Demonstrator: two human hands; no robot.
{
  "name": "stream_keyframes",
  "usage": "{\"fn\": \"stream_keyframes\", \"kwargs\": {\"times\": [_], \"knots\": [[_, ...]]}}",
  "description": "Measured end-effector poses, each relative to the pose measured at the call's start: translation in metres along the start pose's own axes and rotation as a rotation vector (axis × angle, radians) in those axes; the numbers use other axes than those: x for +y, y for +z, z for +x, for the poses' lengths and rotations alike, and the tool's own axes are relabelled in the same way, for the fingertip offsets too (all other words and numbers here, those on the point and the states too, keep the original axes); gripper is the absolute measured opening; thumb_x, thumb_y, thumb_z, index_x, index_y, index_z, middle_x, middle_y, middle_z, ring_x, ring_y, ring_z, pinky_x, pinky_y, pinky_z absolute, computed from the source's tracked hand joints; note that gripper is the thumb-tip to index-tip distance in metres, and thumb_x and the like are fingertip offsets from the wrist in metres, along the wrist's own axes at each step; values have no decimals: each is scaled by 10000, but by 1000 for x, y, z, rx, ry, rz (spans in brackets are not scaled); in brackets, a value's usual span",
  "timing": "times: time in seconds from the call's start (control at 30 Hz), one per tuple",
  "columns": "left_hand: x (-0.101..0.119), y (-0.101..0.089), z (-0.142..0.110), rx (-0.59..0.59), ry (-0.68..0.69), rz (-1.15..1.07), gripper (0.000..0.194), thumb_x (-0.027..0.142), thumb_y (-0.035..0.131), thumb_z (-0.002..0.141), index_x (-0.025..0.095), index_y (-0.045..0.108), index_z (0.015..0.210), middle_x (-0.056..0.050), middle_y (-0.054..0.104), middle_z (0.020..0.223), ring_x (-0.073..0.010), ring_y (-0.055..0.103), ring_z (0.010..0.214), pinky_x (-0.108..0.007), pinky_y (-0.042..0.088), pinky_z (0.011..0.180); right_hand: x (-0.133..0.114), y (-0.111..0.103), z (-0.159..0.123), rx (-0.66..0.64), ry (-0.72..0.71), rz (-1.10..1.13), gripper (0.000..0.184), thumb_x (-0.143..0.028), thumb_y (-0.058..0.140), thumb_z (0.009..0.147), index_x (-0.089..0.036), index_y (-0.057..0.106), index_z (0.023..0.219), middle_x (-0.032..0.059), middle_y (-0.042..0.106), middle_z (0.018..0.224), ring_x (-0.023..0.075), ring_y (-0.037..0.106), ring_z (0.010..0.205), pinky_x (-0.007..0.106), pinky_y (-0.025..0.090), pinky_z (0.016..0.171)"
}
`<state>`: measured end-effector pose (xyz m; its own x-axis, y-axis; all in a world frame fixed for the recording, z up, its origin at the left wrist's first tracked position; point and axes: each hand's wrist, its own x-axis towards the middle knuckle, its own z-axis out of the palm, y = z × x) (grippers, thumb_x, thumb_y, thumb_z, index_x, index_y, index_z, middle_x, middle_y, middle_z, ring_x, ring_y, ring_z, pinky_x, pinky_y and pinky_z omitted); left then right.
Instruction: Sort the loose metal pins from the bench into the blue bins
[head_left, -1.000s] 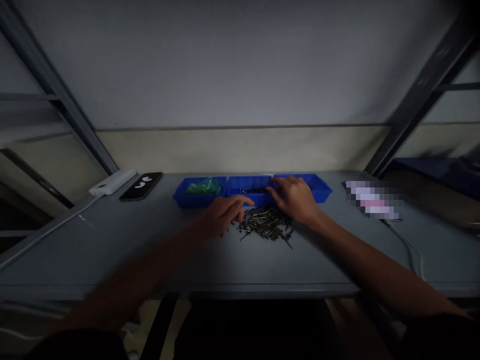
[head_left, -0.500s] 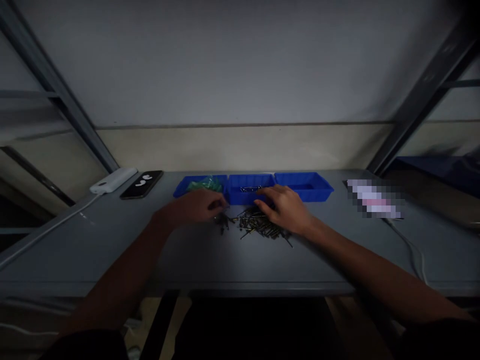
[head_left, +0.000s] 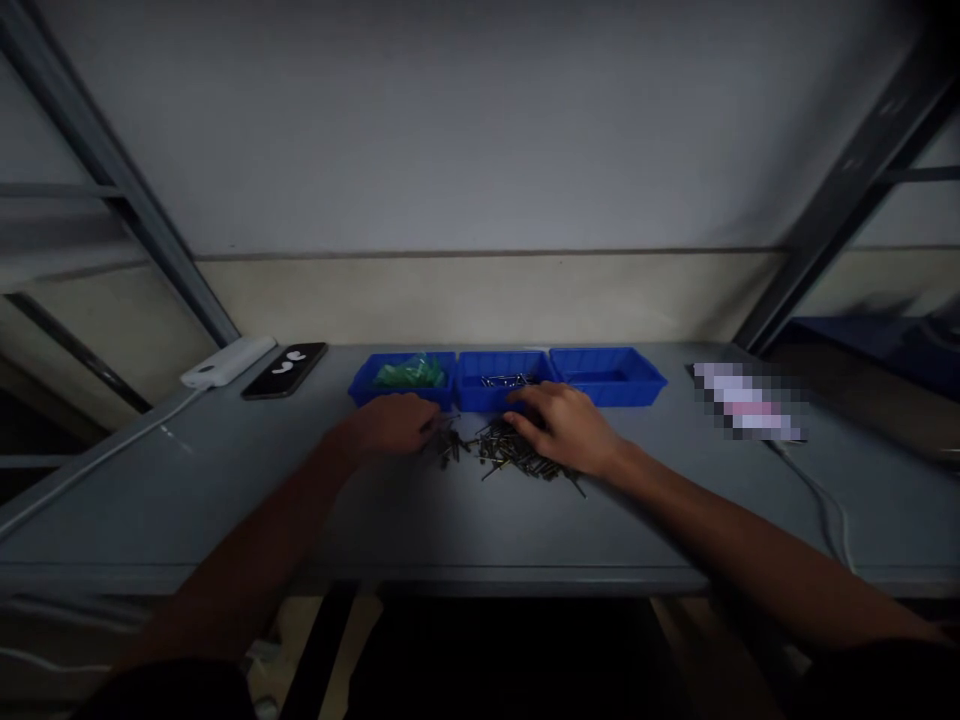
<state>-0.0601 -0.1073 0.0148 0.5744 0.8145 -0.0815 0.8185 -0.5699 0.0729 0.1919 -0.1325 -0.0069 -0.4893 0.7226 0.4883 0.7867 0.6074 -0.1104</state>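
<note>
My left hand (head_left: 397,424) is low over the table, its fingers bent together beside a small cluster of dark screws (head_left: 451,448). Its fingertips are dim and blurred, so what they pinch cannot be made out. A larger heap of long, thin screws (head_left: 517,450) lies to the right. My right hand (head_left: 570,425) rests along the right side of this heap, thumb and fingers apart, near the front of the middle blue bin (head_left: 480,400). Several shiny screws (head_left: 504,381) lie inside that bin, partly hidden by my right fingers.
A left blue bin (head_left: 361,384) holds a green plastic bag (head_left: 409,373). The right blue bin (head_left: 609,390) stands beside the middle one. At left lie a white power bank (head_left: 229,362) and a phone (head_left: 285,370) with two white earbuds. A blurred-out device (head_left: 750,400) with a cable lies at right.
My left hand has moved slightly left and down, uncovering more of the small screw cluster and the green bag. My right hand has shifted slightly down, staying at the heap.
</note>
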Motion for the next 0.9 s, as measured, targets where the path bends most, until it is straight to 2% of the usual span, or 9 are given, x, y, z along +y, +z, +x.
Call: {"fn": "stream_keyframes", "kwargs": {"times": [0.2,0.3,0.47,0.63,0.77,0.9], "knots": [[4,1,3,129,89,-163,130,252,461,813,178,568,826,-23,603,774,-141,526,664,-231,338,586,-2,0,0,-19,-21,60,304,-367,444,879,-169,621,1028,77,647,872,207,590,822,356,444,732],[13,3,8,194,152,-337,126,260,434,844,181,531,856,0,583,726,-126,523,637,-235,362,597,-4,0,-1,-20,-50,95,317,-365,446,875,-159,614,1048,68,635,840,200,579,810,346,443,732],[32,6,12,313,240,-597,121,283,449,855,181,484,908,-2,574,774,-123,542,704,-245,417,649,-9,1,-2,2,-123,153,282,-325,475,858,-148,600,1039,43,601,757,174,545,744,318,424,693],[39,10,11,285,245,-723,125,299,476,851,179,476,887,30,519,689,-97,509,632,-219,402,590,-9,0,-3,90,-173,217,196,-277,466,864,-161,592,957,27,580,725,147,516,690,286,399,644],[40,8,12,253,250,-823,162,304,483,853,173,501,946,-9,598,781,-122,576,737,-241,448,661,-9,-3,-3,168,-185,238,150,-257,484,849,-166,590,903,12,560,679,138,504,657,273,390,616],[39,3,11,265,230,-858,206,319,490,853,164,530,983,-28,627,817,-135,601,771,-266,472,702,-8,-4,-3,242,-130,246,151,-280,485,851,-168,586,855,7,555,655,132,497,628,270,386,599]]}}
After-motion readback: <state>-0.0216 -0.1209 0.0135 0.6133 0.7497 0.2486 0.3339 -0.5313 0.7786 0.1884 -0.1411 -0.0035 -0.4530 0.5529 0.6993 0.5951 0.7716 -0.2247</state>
